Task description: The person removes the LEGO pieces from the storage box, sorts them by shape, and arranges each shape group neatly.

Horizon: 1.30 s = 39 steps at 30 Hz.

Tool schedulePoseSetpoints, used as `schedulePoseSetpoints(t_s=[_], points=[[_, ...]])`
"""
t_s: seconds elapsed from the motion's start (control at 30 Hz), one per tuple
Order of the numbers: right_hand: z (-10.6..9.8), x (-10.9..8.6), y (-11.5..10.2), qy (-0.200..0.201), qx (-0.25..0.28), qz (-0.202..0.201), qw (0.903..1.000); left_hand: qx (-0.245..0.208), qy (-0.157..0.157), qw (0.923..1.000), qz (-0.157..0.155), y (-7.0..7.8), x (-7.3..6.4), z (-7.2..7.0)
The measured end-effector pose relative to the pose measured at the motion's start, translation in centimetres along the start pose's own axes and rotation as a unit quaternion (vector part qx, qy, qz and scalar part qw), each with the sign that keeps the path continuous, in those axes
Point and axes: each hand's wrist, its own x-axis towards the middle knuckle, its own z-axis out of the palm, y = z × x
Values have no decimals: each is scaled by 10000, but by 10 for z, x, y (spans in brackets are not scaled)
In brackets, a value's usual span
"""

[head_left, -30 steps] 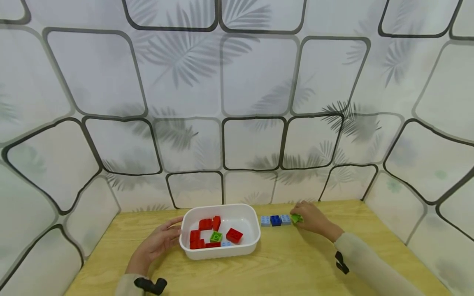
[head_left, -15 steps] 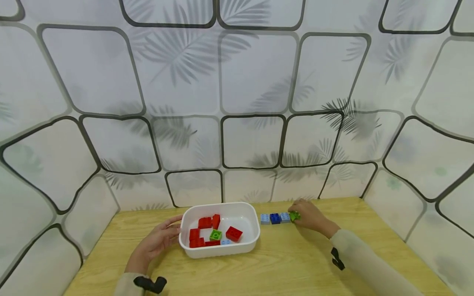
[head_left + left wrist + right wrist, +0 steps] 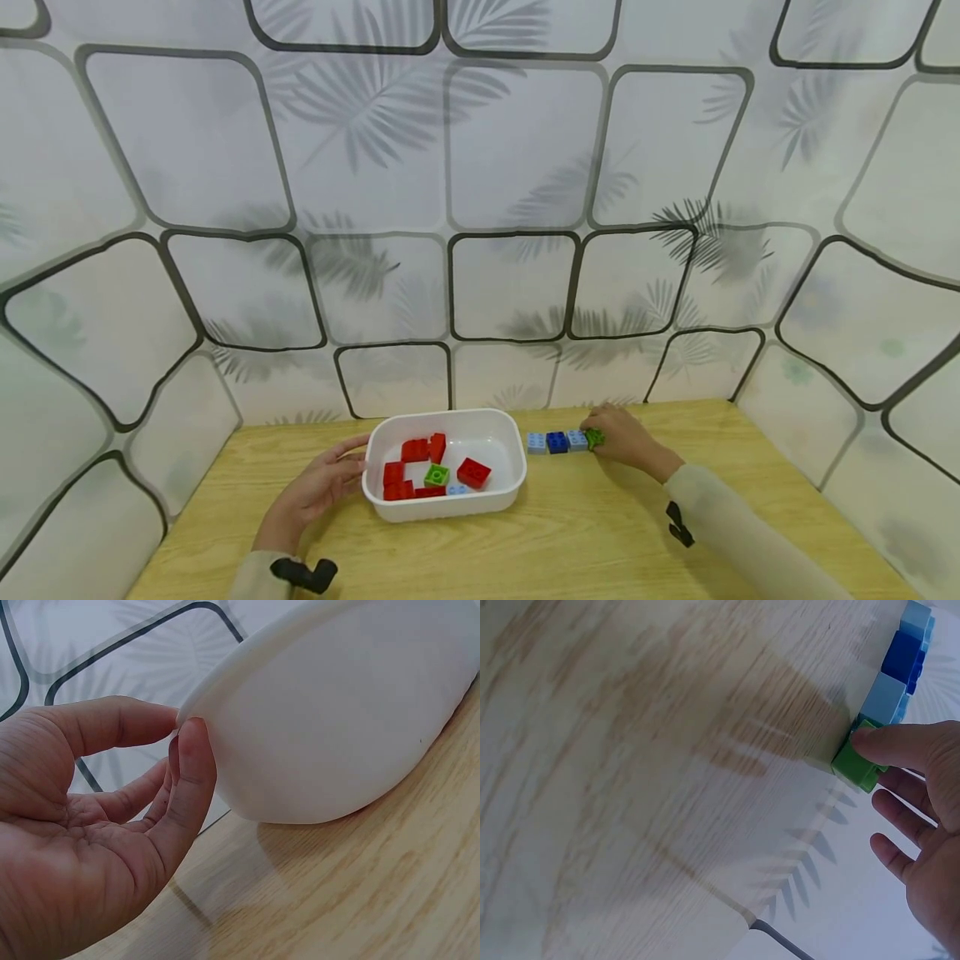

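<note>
My left hand (image 3: 318, 487) holds the left end of a white plastic tub (image 3: 516, 492); in the left wrist view, its digits meet at the rim. Inside the tub lie several red bricks (image 3: 474, 473), a green brick (image 3: 437, 476) and a light blue brick (image 3: 457, 490). With thumb and fingers, my right hand (image 3: 626, 437) pinches another green brick (image 3: 857, 761) on the table. It sits against the right end of a row: light blue brick (image 3: 577, 440), dark blue brick (image 3: 557, 442), light blue brick (image 3: 536, 443). My fingers partly cover the pinched green brick.
The wooden table (image 3: 570, 533) runs back to a patterned cloth wall (image 3: 510, 292), with similar cloth on both sides. The brick row stands just right of the tub, near the table's back edge.
My right hand has slid the green brick slightly left, closing up to the light blue brick at the row's end. The left hand and the tub stay put.
</note>
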Motion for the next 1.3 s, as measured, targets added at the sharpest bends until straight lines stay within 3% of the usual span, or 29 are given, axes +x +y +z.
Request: schedulePoseSetpoints(t_s=[0.37,1.07,1.3], points=[[-1,3,-6,-58,80,-7,10000,99,145,9998,-44,2,-1,3],[-12,10,-4,-380,33,274,9989,63,77,9999,-45,3,-1,3],[-23,25,-16,-189,240,4,9995,75,101,9999,-39,3,-1,2]])
